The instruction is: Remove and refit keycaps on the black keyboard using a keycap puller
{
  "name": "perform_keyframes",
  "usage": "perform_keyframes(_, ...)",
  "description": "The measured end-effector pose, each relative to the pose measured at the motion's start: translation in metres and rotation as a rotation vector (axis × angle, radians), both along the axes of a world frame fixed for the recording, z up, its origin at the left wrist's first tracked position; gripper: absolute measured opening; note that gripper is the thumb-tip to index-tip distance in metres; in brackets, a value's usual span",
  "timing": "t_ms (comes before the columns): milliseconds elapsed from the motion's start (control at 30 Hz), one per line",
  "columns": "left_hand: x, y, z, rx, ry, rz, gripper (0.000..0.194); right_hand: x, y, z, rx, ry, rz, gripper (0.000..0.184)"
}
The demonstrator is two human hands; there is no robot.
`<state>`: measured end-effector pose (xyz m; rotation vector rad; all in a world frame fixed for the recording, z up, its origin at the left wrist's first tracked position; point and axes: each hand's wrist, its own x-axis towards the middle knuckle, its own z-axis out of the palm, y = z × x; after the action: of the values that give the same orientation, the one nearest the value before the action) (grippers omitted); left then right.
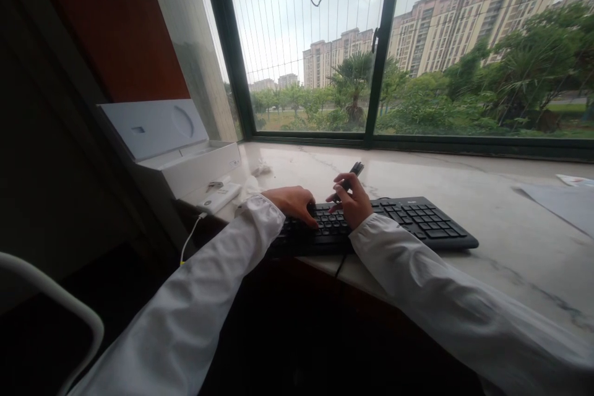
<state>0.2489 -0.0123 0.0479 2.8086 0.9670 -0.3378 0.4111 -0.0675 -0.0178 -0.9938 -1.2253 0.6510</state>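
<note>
A black keyboard [417, 219] lies along the front edge of the marble-patterned counter. My left hand [292, 203] rests over its left part, thumb stretched across the keys and apart from the index finger. The other fingertips of that hand are out of sight behind it. Above the middle keys, my right hand [355, 203] is closed around a slender dark stick-like object [356, 169] that tilts up and to the right. Its exact kind cannot be made out. The lower end of it is near the keys, partly covered by my fingers.
An open white box [199, 164] stands at the left, its lid raised. Before it lies a white power bank [220, 197] with a white cable [189, 236]. Paper sheets [563, 198] lie at the right. A window [315, 93] rises behind the counter.
</note>
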Motion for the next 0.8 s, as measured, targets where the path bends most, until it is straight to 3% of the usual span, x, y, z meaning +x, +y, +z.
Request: perform_keyframes(800,0.014,-0.008,0.010,-0.039,0.118,0.100,0.056,-0.002,0.003,-0.003,0.023,0.006,-0.032,0.028)
